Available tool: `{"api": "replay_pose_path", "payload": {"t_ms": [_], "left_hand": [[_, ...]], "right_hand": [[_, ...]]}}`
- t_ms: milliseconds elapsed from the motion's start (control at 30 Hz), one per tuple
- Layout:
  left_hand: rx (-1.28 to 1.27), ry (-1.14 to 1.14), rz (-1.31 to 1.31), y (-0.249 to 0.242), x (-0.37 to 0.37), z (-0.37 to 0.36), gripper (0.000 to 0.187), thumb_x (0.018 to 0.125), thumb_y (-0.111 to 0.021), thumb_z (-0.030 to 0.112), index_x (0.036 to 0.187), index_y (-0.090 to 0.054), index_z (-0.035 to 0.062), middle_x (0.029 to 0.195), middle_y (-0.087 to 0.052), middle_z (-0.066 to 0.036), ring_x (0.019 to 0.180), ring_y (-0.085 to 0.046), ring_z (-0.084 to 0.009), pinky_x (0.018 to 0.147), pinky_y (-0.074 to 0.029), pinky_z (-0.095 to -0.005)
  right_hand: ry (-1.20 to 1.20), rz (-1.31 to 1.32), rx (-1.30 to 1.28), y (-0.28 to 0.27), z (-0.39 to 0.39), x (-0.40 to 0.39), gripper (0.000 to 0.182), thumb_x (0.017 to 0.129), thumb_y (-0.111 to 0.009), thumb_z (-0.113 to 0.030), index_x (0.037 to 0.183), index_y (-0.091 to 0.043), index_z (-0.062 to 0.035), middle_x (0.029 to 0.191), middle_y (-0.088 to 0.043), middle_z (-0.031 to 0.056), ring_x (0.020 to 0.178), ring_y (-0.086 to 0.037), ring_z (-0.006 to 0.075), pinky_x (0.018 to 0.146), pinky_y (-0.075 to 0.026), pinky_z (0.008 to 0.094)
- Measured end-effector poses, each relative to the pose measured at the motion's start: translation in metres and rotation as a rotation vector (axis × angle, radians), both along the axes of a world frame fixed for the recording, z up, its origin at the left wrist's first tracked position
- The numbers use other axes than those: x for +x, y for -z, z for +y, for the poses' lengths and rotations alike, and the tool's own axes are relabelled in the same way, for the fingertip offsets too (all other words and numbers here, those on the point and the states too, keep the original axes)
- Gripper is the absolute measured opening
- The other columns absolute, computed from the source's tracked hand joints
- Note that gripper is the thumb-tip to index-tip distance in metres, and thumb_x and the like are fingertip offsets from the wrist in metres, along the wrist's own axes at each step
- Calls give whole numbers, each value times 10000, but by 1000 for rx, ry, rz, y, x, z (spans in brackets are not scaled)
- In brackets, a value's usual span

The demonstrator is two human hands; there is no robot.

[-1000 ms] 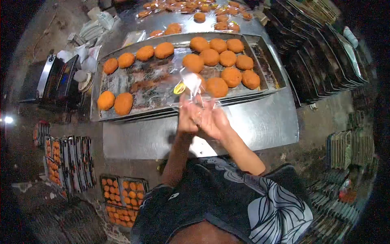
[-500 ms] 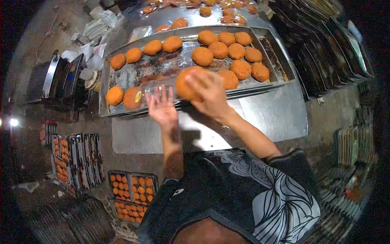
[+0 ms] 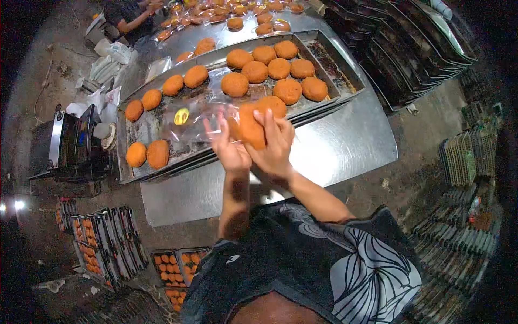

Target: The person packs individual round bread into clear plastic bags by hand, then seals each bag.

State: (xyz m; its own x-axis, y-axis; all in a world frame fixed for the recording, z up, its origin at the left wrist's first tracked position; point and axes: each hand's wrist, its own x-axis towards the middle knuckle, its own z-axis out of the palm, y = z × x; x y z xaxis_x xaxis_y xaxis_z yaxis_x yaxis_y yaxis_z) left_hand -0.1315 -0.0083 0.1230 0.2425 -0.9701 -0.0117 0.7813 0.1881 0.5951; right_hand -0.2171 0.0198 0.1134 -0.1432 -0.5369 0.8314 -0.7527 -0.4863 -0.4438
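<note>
A round orange-brown bun (image 3: 250,129) is in my right hand (image 3: 276,144), whose fingers curl over its right side. My left hand (image 3: 231,152), just left of it, holds the open end of a clear plastic bag (image 3: 197,123) against the bun. The bag stretches left over a large metal tray (image 3: 125,162) and bears a yellow label (image 3: 182,116). How far the bun sits inside the bag is hard to make out. Several more buns (image 3: 279,68) lie on the tray, mostly on its right half.
Under the tray is a metal table (image 3: 345,148). Bagged buns (image 3: 216,16) lie at its far end, where another person (image 3: 127,19) is at work. Stacked dark trays (image 3: 415,48) stand at the right; racks of buns (image 3: 89,243) stand on the floor at lower left.
My hands have come together, with the bun now against the bag's open end. The bag is spread further out. The view has shifted, bringing the other person into sight.
</note>
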Motion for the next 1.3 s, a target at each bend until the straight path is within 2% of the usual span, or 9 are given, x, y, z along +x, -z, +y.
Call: {"api": "replay_pose_path", "payload": {"t_ms": [533, 667, 700, 867, 1033, 1133, 1200, 1233, 1300], "left_hand": [[117, 396, -1, 21, -10, 13, 438, 844, -447, 260, 1201, -352, 24, 1154, -463, -129, 1058, -461, -247, 904, -375, -385], [402, 410, 192, 11, -4, 15, 460, 808, -508, 314, 1155, -400, 33, 1123, -483, -126, 1029, -474, -264, 883, -394, -401], [310, 418, 130, 32, -8, 17, 465, 806, -523, 304, 1160, -389, 34, 1132, -475, -134, 1013, -479, -271, 865, -409, -412], [-3, 644, -743, 155, -47, 57, 407, 751, -615, 147, 1075, -406, 18, 909, -512, -56, 735, -527, -175, 707, -457, -290], [-349, 206, -1605, 201, -112, 84, 420, 572, -686, 124, 918, -492, -13, 926, -433, -195, 888, -436, -348, 734, -408, -377], [-647, 360, -1751, 258, -90, 53, 236, 691, -598, 138, 867, -557, -14, 788, -522, -151, 789, -506, -321, 738, -424, -383], [-93, 705, -1676, 217, -76, 48, 218, 783, -537, 168, 898, -584, -12, 771, -588, -107, 738, -565, -265, 714, -445, -349], [55, 730, -1457, 212, -65, 46, 233, 811, -518, 178, 936, -577, -8, 823, -600, -102, 757, -575, -231, 710, -449, -328], [199, 815, -1240, 166, -55, 42, 277, 843, -508, 190, 1021, -550, -18, 898, -609, -95, 812, -561, -135, 717, -444, -259]], "right_hand": [[44, -14, 195, -2, -7, -3, 817, 575, -694, -181, 1238, -301, 88, 894, -574, 134, 696, -509, 251, 649, -447, 304], [-359, -297, 236, 21, 19, -28, 776, 614, -674, -191, 1256, -296, 24, 875, -541, 169, 854, -522, 318, 705, -457, 321], [-65, -388, 194, 13, 26, -31, 554, 670, -637, -169, 1162, -441, -7, 830, -568, 188, 861, -551, 309, 695, -463, 326], [-182, -360, 530, 28, -51, -114, 179, 746, -585, -182, 729, -639, -13, 587, -582, 103, 635, -597, 255, 626, -483, 318], [-323, 53, -119, -49, -147, -89, 313, 755, -580, -247, 978, -579, -27, 982, -570, 152, 943, -530, 284, 834, -409, 345], [-604, -127, 421, 35, -70, -99, 409, 767, -578, -268, 1069, -513, 1, 1073, -540, 152, 1016, -501, 267, 881, -375, 361], [-667, -606, 1203, 90, 7, -128, 269, 759, -583, -183, 934, -580, 21, 888, -617, 133, 833, -589, 206, 753, -458, 307], [-623, -194, 1305, 108, 28, -142, 247, 742, -595, -123, 937, -579, 26, 856, -620, 117, 816, -579, 166, 736, -456, 284], [-751, -327, 1356, 132, 53, -155, 245, 723, -608, -100, 932, -586, 26, 766, -612, 88, 705, -555, 137, 659, -445, 273]]}}
